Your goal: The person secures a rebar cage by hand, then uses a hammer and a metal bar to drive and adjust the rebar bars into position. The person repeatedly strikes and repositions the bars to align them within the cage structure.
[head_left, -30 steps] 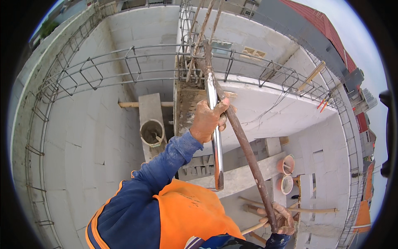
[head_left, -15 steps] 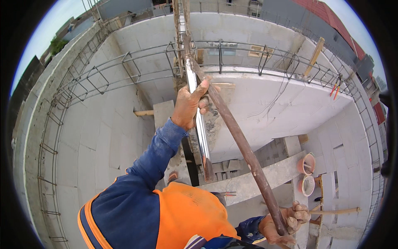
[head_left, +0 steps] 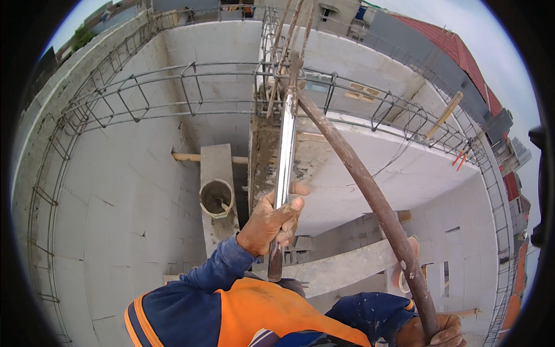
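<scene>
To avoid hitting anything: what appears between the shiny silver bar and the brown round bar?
In the head view: part of the left hand; behind, white block wall and, lower, grey plank.

No text, label, brand, number or sign can be read anywhere in this view
</scene>
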The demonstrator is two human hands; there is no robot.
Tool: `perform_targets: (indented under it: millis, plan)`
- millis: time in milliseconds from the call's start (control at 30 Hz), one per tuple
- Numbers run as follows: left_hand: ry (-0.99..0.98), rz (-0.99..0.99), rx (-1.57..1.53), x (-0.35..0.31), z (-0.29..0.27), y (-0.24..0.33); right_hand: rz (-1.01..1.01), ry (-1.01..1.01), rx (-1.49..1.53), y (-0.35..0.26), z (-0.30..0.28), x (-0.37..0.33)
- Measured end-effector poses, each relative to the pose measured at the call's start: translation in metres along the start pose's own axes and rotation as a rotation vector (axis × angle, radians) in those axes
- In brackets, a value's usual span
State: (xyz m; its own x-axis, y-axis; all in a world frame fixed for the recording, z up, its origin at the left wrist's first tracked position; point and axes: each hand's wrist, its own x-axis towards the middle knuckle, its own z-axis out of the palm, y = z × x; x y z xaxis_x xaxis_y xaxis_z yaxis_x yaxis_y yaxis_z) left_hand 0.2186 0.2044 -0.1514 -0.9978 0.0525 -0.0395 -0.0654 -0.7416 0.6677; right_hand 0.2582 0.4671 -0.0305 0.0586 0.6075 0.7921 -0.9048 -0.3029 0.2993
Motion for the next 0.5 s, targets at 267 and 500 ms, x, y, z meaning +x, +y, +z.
perform_targets:
  millis: [267,500]
  plan:
    - [0.015,0.059,0.149,-0.006,-0.013,-0.001,0.045,-0.127,-0.063,0.024,0.027,0.055]
    - [0.016,0.142,0.251,0.000,-0.005,-0.002,-0.015,0.050,-0.261,0.048,0.029,0.086]
